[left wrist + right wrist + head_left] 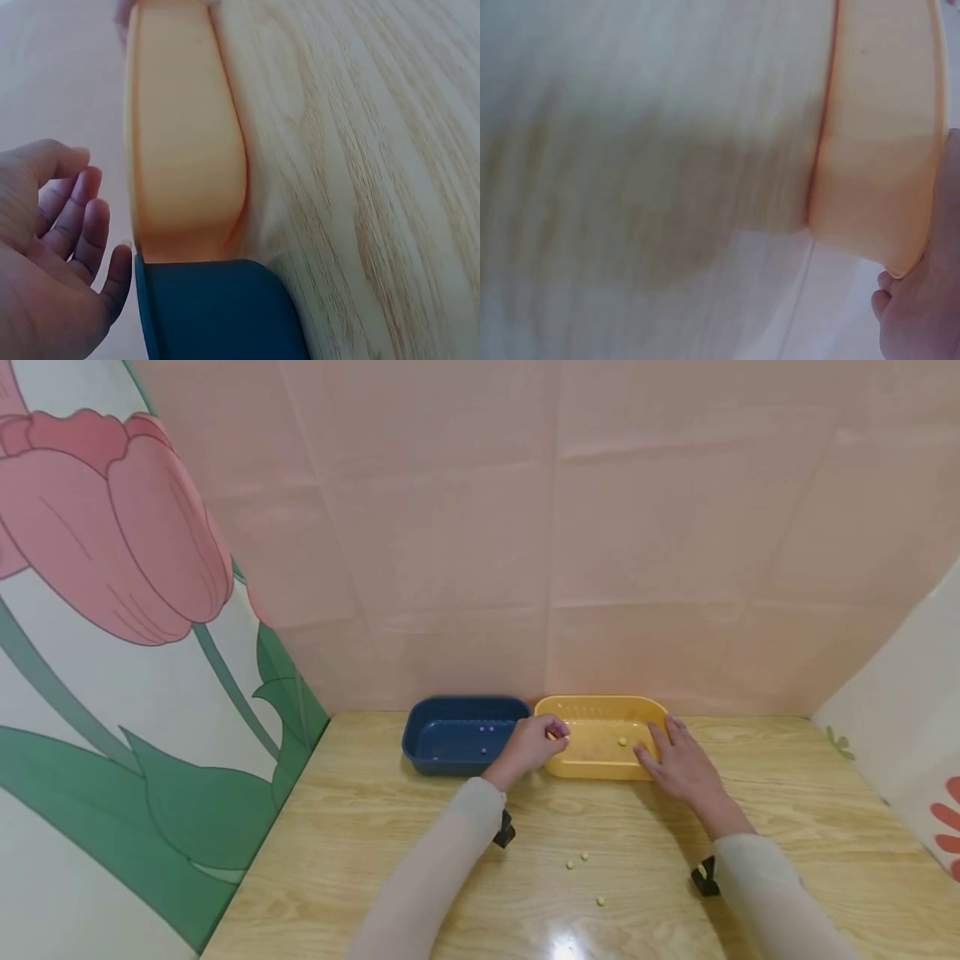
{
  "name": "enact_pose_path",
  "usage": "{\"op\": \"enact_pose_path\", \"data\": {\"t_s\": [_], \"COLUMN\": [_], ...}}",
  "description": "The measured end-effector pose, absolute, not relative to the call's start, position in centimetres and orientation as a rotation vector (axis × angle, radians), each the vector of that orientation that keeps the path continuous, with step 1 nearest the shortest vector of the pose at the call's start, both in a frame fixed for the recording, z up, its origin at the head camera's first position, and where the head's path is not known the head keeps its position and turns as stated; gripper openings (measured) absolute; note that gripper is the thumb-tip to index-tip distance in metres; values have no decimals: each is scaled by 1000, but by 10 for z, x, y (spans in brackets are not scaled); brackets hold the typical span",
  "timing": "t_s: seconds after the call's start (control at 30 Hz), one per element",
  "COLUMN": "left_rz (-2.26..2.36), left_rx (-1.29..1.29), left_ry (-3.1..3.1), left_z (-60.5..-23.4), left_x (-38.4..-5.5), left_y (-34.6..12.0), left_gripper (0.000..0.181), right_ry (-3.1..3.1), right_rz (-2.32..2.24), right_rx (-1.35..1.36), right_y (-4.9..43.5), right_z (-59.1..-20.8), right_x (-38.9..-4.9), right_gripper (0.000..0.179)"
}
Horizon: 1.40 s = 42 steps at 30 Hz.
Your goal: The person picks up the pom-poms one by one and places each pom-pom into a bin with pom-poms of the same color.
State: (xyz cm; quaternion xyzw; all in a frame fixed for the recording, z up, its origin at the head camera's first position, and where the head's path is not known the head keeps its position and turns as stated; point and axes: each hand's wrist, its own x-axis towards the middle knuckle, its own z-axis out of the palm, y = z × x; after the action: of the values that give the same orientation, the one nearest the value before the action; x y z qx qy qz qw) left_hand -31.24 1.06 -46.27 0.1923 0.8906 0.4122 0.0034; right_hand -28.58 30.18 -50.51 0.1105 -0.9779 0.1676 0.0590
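Observation:
My left hand hovers over the near left corner of the yellow tray, beside the blue tray. Its thumb and index fingertips come together, the other fingers curled; I cannot tell whether a bead is between them. From the left wrist, the left hand appears beside the yellow tray wall. My right hand rests at the yellow tray's right end, fingers spread along the rim. The right wrist view has that hand against the tray's end wall. A yellow bead lies inside.
A few purple beads sit in the blue tray. Yellow beads lie on the wooden table: one bead with another close by, and a third bead nearer me. A pink sheet hangs behind the trays.

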Motion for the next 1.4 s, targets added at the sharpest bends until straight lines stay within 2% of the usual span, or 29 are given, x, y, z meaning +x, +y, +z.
{"op": "enact_pose_path", "data": {"t_s": [0.13, 0.33, 0.43, 0.67, 0.93, 1.17, 1.4], "left_rz": [1253, 1234, 1232, 1221, 1044, 1144, 1097], "left_rx": [546, 478, 474, 496, 702, 761, 867], "left_ry": [2861, 2926, 2913, 2907, 2974, 2895, 2858], "left_z": [-465, -469, -470, -466, -467, -471, -470], "left_x": [-317, -321, -319, -313, -299, -284, -271], "left_y": [14, 16, 15, 9, 4, -5, -7], "left_gripper": [7, 29, 34, 34, 28, 29, 30], "right_ry": [-2980, -2970, -2957, -2963, -2950, -2968, -2979], "right_rz": [539, 524, 499, 506, 518, 546, 527], "right_rx": [333, 324, 317, 319, 325, 324, 323], "right_y": [302, 302, 303, 300, 301, 299, 300], "right_z": [-504, -504, -504, -500, -503, -499, -500], "right_x": [-285, -285, -285, -284, -287, -286, -285], "right_gripper": [83, 80, 79, 75, 73, 78, 75]}}
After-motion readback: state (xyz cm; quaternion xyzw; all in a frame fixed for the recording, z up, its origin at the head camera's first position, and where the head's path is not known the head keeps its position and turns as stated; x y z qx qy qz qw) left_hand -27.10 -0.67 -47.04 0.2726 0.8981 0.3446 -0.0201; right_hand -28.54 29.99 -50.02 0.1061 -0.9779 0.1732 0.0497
